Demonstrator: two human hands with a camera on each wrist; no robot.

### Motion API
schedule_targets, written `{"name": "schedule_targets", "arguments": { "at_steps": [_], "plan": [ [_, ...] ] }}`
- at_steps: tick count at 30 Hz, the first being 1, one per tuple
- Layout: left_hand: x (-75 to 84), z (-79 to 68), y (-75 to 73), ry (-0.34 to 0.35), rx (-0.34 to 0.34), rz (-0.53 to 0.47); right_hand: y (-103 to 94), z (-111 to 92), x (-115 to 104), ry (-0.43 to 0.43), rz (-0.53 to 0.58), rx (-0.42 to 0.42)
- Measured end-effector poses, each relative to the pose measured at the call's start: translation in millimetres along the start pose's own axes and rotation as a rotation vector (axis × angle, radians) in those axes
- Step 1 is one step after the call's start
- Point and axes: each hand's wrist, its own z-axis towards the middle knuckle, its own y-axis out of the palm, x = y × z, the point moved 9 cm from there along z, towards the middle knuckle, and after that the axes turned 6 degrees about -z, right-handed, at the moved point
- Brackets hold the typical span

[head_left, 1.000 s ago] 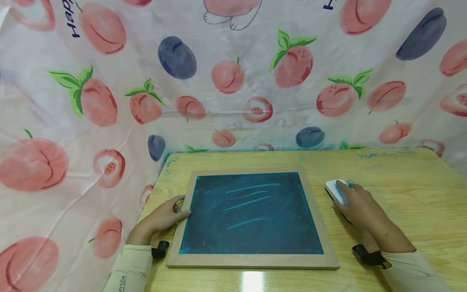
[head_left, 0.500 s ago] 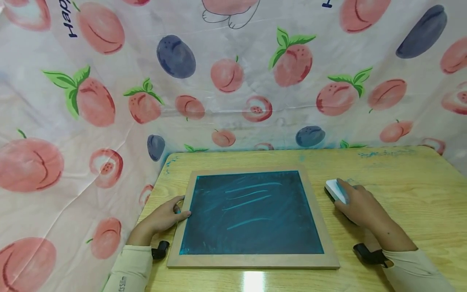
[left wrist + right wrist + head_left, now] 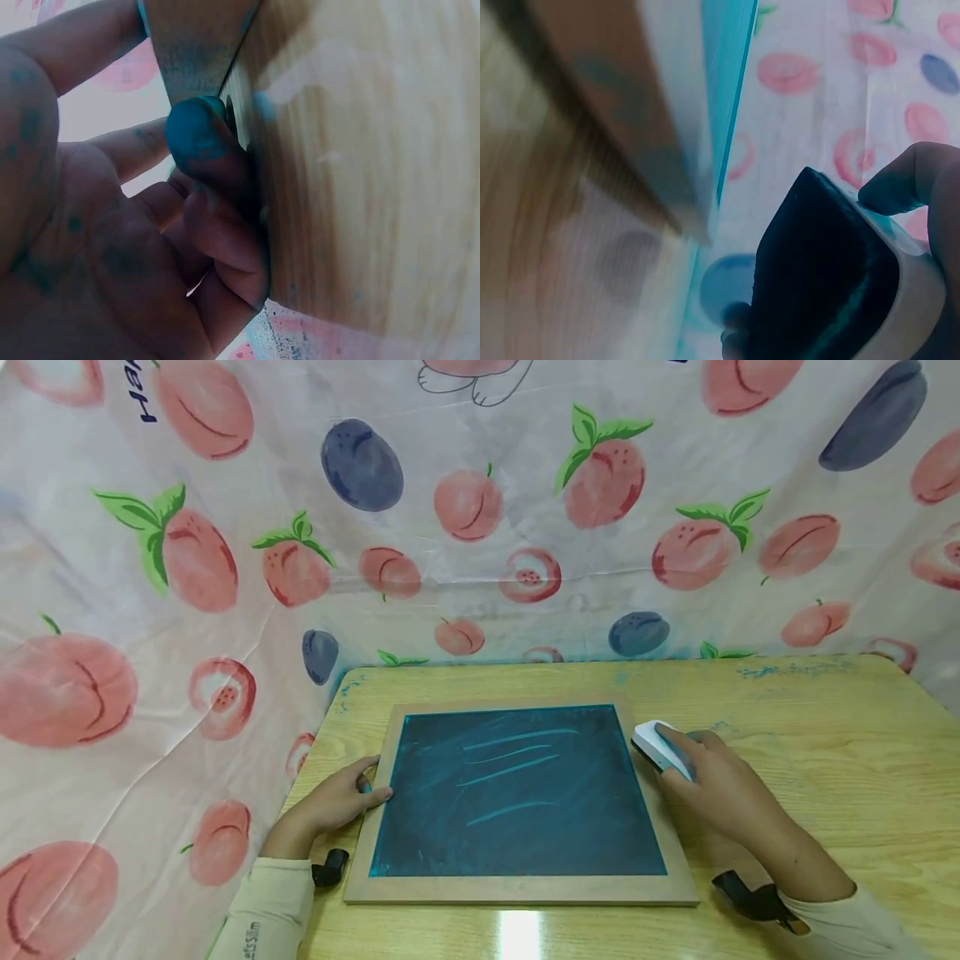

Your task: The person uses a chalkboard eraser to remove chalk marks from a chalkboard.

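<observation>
Along the near edge: two pale sleeves (image 3: pixel 273 893), one at each lower side, with a black wrist mount (image 3: pixel 330 868) by each cuff.
Wooden frame (image 3: pixel 517 890): pale, squared rails bordering the chalkboard (image 3: pixel 525 847), its near rail parallel to the table's front, an alignment that probably suits work from this side.
Left hand (image 3: pixel 333 802): grips the frame's left rail, thumb over the wood and fingers around the outer side, presumably to keep the board from sliding; blue-green chalk stains the skin.
Right hand (image 3: pixel 727 789): holds a felt eraser (image 3: pixel 662 752) by its white back, a grip that seems chosen to leave the pad free.
Eraser position: tilted, at the upper part of the right rail; whether it touches the wood cannot be told.
Felt pad (image 3: pixel 817 255): dark, nearly black, with a blue-green streak.
Chalkboard: rests on the table between both hands; dark blue-green, hazed with smears, carrying four main chalk strokes (image 3: pixel 506 770), nearly parallel and rising slightly rightward.
Table (image 3: pixel 847 760): yellow wood grain, chalk-specked at the far corners.
Backdrop cloth (image 3: pixel 420 635): pale, printed with peaches and blue-grey fruit, hanging behind and at left.
</observation>
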Motion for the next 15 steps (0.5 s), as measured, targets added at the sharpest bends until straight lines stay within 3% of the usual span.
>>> {"name": "schedule_targets", "arguments": {
  "at_steps": [10,15],
  "plan": [
    [2.8,0.0,-0.7,0.006,-0.009,-0.01,17.6,-13,-43,-0.055,-0.005,-0.051],
    [3.8,-0.6,-1.5,0.0,-0.005,-0.005,23.5,-17,-61,-0.123,-0.093,-0.015]
  ]
}}
